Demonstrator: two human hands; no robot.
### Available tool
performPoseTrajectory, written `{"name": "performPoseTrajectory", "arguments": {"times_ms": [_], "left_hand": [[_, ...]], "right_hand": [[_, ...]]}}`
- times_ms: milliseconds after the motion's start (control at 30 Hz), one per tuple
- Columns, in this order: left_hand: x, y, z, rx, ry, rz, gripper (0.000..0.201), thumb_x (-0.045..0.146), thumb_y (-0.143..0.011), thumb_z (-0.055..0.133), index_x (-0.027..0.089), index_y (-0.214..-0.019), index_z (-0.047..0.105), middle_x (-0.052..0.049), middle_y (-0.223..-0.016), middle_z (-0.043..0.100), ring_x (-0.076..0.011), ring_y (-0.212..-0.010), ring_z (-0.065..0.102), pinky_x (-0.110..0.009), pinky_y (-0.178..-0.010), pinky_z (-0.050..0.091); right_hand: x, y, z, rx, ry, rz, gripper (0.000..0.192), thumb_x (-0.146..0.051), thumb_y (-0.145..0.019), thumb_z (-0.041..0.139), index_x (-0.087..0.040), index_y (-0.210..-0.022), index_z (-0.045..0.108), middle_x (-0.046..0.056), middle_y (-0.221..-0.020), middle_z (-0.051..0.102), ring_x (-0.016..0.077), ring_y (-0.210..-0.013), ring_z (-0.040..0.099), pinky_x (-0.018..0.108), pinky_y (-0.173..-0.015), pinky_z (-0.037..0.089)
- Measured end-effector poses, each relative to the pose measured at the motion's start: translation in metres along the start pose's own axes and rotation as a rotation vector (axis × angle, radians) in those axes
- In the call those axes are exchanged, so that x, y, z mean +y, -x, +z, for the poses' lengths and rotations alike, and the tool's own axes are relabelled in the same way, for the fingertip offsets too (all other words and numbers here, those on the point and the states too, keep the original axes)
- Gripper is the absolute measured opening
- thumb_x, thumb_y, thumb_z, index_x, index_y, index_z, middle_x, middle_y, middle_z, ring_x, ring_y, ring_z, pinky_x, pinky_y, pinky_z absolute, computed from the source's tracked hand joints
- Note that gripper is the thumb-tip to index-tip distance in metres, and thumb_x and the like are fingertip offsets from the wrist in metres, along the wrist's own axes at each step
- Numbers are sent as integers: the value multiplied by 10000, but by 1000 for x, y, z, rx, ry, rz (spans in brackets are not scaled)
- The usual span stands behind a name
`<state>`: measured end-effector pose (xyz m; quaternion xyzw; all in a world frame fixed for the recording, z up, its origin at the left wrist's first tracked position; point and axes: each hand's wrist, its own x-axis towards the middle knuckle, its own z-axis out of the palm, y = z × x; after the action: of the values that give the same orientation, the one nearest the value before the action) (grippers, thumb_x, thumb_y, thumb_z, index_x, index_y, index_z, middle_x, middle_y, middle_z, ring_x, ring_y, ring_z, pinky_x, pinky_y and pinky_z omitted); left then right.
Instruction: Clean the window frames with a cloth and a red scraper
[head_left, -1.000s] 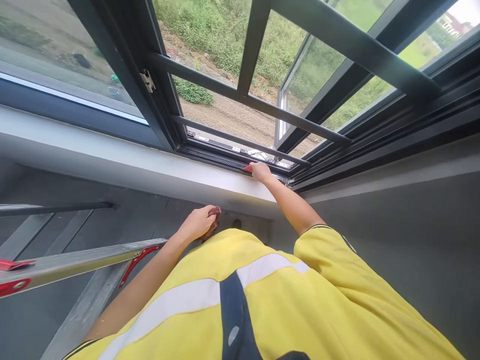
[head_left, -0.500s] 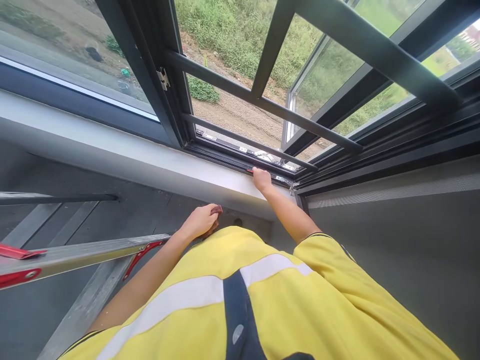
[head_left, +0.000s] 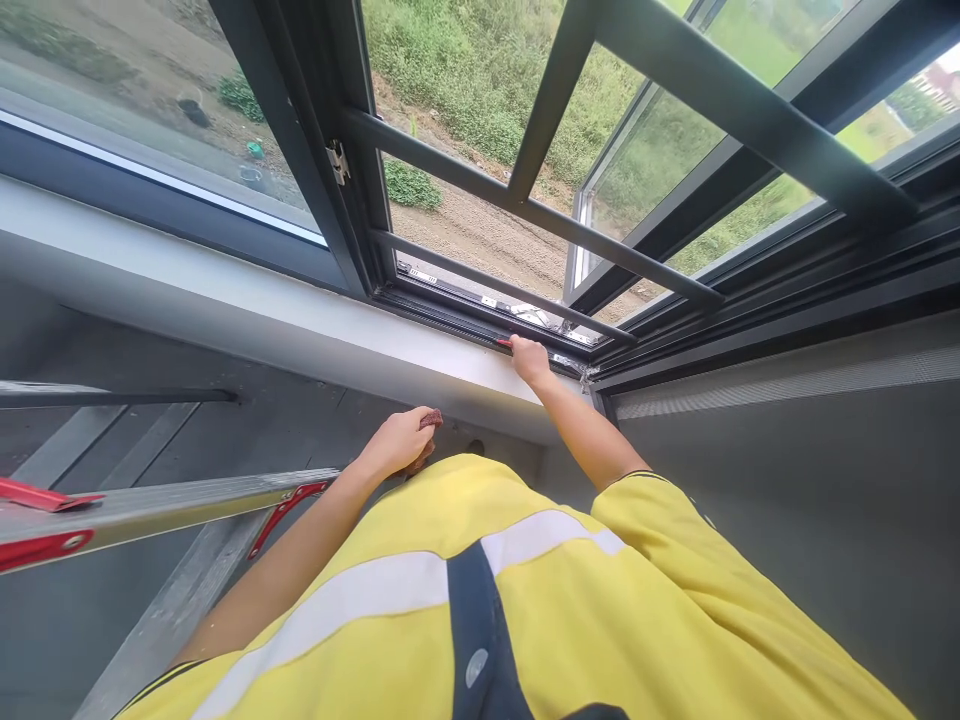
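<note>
I monitor the head view; clock positions are read from its centre. The dark window frame (head_left: 307,150) spans 10 to 2 o'clock, its barred grille (head_left: 517,195) crossing the opening at 12 to 1. The white sill (head_left: 375,335) runs below it, from 10 o'clock through the centre. A metal ladder (head_left: 195,507) with red fittings lies at 8 o'clock, beside the left forearm.

The hands are apart. The left hand (head_left: 397,442), at 8 o'clock, is closed around a brown cloth (head_left: 430,420), clear of the frame. The right hand (head_left: 529,358), at 3 o'clock near centre, pinches a thin red piece (head_left: 504,343), located just up and left of it at the frame's lower edge. Whether its tip touches is too small to tell.

Caution: in my judgement, a loose pinch could let the red piece slip; excess pressure could scratch the frame. Overreach could knock the knuckles on the lowest bar.

Labels: I read no brand. One pale tab (head_left: 421,276) at 11 o'clock bears marks too small to decipher.
</note>
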<state>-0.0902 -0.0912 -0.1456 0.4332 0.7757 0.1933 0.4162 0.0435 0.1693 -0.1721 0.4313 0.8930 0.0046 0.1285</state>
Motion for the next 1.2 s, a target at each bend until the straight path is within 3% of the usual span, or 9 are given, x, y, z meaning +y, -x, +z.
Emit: {"name": "performPoseTrajectory", "arguments": {"times_ms": [133,367,467,600,733,900,1100,1200], "left_hand": [[-6,1,3,7,-27,9,403,321,-823,399,234,-1131,643,-66,-1098,696,-240,-962,637,-294,-782,483],[-4,-1,3,-10,-28,11,401,338,-828,388,236,-1112,651,-71,-1117,689,-245,-973,627,-300,-786,481],[-5,-1,2,-14,-14,14,401,350,-831,383,241,-1108,653,-71,-1103,693,-245,-973,629,-298,-783,484],[-9,0,1,-4,-11,-11,407,335,-823,390,228,-1123,643,-80,-1104,693,-252,-968,636,-304,-785,484],[-10,1,-1,-20,5,-25,404,321,-818,398,228,-1129,639,-71,-1090,699,-243,-961,643,-284,-759,485],[-5,1,-3,-52,-8,-52,406,303,-826,399,230,-1155,626,-64,-1086,700,-222,-930,651,-267,-737,477],[-3,0,-4,-55,-31,-54,412,310,-837,396,224,-1175,617,-71,-1114,690,-231,-949,644,-277,-754,477],[-7,-1,-3,-48,-15,-45,414,316,-840,389,218,-1171,617,-70,-1110,693,-232,-960,643,-275,-752,481]], "right_hand": [[4,7,-2,155,-34,71,356,-122,-947,240,-167,-1134,539,109,-1034,654,192,-923,618,239,-731,403],[-9,8,5,26,19,-95,330,-253,-990,268,-162,-1051,580,116,-966,658,178,-864,613,220,-680,371],[-10,9,17,89,18,-86,380,-274,-1004,223,-161,-1086,576,125,-1043,643,180,-961,583,211,-715,370],[-3,16,28,200,-30,-25,401,-126,-972,203,-148,-1190,539,120,-1126,623,162,-1033,550,201,-752,368],[9,17,16,223,-30,35,381,-125,-961,234,-157,-1161,557,109,-1071,639,173,-996,559,211,-712,368],[17,2,-8,138,-3,22,359,-212,-989,250,-177,-1069,598,94,-1010,655,172,-940,579,218,-673,366],[18,-17,-5,60,-13,-32,298,-155,-933,369,-213,-1104,606,92,-987,673,186,-887,614,243,-716,400],[24,-15,-3,92,-59,4,333,-134,-900,393,-246,-1134,602,73,-960,686,200,-838,629,268,-730,419]]}}
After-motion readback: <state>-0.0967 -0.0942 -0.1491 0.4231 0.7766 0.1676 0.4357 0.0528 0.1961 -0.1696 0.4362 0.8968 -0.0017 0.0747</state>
